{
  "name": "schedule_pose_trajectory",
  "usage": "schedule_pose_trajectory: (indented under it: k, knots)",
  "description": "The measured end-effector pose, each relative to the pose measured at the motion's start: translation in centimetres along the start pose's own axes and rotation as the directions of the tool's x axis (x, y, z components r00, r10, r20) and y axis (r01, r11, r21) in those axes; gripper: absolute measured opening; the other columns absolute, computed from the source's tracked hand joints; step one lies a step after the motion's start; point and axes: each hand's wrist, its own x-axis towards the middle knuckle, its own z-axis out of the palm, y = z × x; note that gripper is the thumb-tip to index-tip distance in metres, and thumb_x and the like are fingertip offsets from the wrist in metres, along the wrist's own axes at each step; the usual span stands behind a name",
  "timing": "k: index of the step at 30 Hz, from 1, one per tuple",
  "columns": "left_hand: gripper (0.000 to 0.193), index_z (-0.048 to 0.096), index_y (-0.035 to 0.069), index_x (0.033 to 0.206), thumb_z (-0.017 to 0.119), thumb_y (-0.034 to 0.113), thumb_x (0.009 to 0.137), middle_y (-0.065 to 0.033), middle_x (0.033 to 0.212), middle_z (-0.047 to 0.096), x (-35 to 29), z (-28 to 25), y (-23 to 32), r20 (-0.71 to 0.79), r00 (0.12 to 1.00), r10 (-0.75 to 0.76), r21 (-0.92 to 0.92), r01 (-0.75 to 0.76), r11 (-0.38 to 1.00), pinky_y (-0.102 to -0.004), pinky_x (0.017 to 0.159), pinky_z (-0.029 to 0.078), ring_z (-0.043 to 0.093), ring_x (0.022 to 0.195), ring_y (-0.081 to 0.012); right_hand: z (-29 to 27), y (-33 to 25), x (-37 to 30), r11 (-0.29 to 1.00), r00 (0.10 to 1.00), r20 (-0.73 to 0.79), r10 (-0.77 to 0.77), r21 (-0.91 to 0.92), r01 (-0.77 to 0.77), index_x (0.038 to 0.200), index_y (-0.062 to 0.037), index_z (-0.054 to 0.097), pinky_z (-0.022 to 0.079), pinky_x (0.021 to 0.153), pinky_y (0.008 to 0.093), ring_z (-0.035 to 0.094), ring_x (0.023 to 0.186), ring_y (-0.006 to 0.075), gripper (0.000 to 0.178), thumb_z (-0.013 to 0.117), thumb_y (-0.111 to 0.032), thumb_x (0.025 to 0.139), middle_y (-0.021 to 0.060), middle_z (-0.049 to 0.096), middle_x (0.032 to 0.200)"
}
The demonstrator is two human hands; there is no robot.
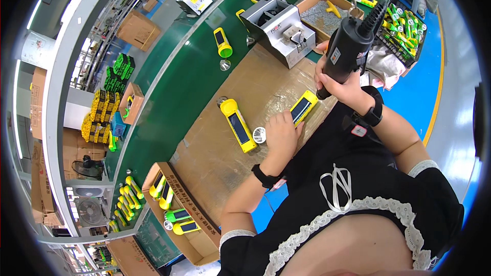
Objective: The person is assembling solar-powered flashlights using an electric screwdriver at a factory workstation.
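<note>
My right hand [341, 86] wraps round a black electric screwdriver [347, 51] that hangs from above. Its lower end sits close to the end of a yellow solar flashlight [305, 106]; whether they touch I cannot tell. My left hand [283, 134] grips that flashlight from the other side, holding it down on the brown cardboard mat [204, 148], and its fingers partly cover the dark solar panel. Beside the left hand lies a round silver reflector [259, 135]. A second yellow solar flashlight [239, 126] rests left of it on the mat.
A grey machine [280, 30] stands at the mat's far edge, next to a cardboard box [313, 6] of small screws with a yellow piece on top. A black crate [404, 36] of green-yellow flashlights is at the right. An open carton [197, 248] with flashlights sits at lower left.
</note>
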Motion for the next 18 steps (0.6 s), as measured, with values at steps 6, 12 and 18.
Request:
schedule_pose_trajectory:
  k: [6,12,18]
  knots:
    - [0.052,0.059,0.002,0.105,0.073,0.037,0.069,-0.0121,0.085,0.054,-0.3,-0.3,-1.0,-0.059,0.997,-0.047,-0.195,0.035,0.98,-0.038,0.068,0.045,0.056,0.077,-0.0296,0.2,0.7,-0.4,0.999,0.997,-0.066,-0.027,0.03,0.029,0.124,0.0028,0.037,0.045,0.059,0.0232,0.055,0.063,0.009,0.051,0.06,0.005,0.078,0.0043,0.056,0.074]
    - [0.054,0.059,0.002,0.111,0.073,0.036,0.071,-0.0124,0.088,0.053,-0.3,-0.7,-1.4,-0.043,0.998,-0.045,-0.217,0.034,0.975,-0.0383,0.068,0.045,0.056,0.078,-0.0293,0.4,1.0,-0.3,0.996,0.998,-0.035,-0.054,-0.071,0.051,0.126,0.001,0.029,0.047,0.059,0.0303,0.054,0.061,0.0165,0.051,0.058,-0.008,0.085,0.0085,0.051,0.073]
    - [0.056,0.058,0.003,0.112,0.073,0.037,0.071,-0.0121,0.088,0.053,-0.3,-0.6,-1.1,-0.046,0.998,-0.035,-0.202,0.025,0.979,-0.0383,0.066,0.046,0.056,0.078,-0.0291,0.0,1.6,-0.6,0.997,0.999,-0.004,-0.043,-0.057,0.043,0.127,0.0002,0.027,0.047,0.06,0.0297,0.054,0.062,0.016,0.053,0.057,-0.006,0.084,0.0087,0.052,0.073]
